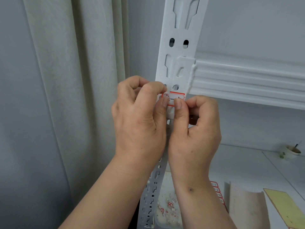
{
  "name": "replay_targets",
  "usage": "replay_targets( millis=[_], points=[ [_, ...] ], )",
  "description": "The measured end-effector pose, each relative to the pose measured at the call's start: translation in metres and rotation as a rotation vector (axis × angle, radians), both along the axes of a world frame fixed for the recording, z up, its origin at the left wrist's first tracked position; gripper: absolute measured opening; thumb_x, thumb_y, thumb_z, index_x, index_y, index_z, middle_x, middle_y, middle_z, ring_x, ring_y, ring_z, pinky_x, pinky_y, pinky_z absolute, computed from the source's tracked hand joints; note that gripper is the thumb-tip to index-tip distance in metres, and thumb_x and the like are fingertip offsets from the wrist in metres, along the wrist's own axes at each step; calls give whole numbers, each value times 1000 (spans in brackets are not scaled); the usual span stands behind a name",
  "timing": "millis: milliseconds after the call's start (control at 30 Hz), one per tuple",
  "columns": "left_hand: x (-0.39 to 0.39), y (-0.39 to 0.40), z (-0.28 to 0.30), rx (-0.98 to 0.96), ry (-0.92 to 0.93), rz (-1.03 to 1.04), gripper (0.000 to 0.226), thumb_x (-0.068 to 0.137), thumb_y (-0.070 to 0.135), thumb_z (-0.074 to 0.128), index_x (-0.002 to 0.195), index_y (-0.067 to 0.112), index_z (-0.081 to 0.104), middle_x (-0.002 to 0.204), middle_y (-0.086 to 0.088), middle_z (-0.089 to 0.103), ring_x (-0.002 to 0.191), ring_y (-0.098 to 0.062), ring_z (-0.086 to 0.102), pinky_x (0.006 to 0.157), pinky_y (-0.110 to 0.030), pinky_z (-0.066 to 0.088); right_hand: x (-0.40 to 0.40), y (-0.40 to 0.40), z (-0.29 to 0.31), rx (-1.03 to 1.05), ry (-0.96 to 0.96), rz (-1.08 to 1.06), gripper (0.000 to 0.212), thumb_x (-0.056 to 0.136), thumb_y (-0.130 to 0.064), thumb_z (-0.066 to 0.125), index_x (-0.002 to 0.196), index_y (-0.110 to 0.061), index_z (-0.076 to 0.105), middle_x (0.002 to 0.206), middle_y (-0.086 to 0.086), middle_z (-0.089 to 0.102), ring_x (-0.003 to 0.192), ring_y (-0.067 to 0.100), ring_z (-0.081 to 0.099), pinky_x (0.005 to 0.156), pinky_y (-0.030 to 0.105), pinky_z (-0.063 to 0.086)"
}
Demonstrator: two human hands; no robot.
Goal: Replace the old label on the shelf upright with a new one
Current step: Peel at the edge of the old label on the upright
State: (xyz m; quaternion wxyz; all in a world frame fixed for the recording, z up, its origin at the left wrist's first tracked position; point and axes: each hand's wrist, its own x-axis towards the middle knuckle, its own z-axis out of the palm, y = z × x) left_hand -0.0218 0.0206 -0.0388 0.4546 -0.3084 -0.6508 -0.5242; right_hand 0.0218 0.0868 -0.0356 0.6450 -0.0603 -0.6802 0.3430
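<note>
A white perforated shelf upright point(181, 47) runs from top centre down between my wrists. A small white label with a red border point(175, 97) lies on the upright just below two round holes. My left hand point(140, 116) pinches the label's left end between thumb and forefinger. My right hand point(196, 123) has its fingers curled and its thumb tip pressed on the label's lower right part. My fingers hide the label's left and lower edges.
A white shelf beam point(247, 83) joins the upright at the right. Grey curtains point(74, 96) hang at the left. Below lie torn red-and-white label scraps point(168, 209), a sheet of red-bordered labels point(217, 190), a yellow pad point(285, 207) and a small cup point(293, 151).
</note>
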Motion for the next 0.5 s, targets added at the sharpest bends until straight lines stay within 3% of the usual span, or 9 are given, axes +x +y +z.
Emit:
replay_targets(
  millis=[100, 200, 367, 500],
  points=[
    [-5, -1, 3, -14, 42, -8, 16, 94, 13, 61, 101, 26, 53, 110, 3, 43, 90, 10, 40, 79, -42, 50, 0, 0, 0, -4, -2, 10, 14, 93, -21, 58, 85, -26, 47, 78, -3, 57, 71, 15, 55, 63, 15, 42],
    [-4, -2, 7, -34, 46, 2, 13, 94, 15, 58, 97, 26, 52, 109, 5, 42, 96, 7, 43, 81, -49, 50, 0, 0, -1, -6, -3, 7, 16, 93, -20, 59, 86, -27, 46, 78, -2, 57, 70, 16, 55, 62, 16, 42],
    [-7, -3, 13, -95, 92, 38, 5, 92, 16, 53, 93, 21, 52, 108, 10, 41, 99, -21, 49, 80, -52, 48, -1, -1, -1, -4, 0, 3, 16, 93, -20, 58, 86, -27, 46, 78, -2, 57, 70, 16, 54, 62, 15, 41],
    [-6, 1, 12, -70, 58, 122, 12, 91, 12, 56, 87, 4, 63, 114, -7, 51, 106, -23, 44, 92, -41, 43, 0, -1, -1, -1, -8, 4, 15, 93, -21, 58, 86, -27, 46, 78, -3, 56, 70, 16, 54, 62, 16, 42]
  ],
)
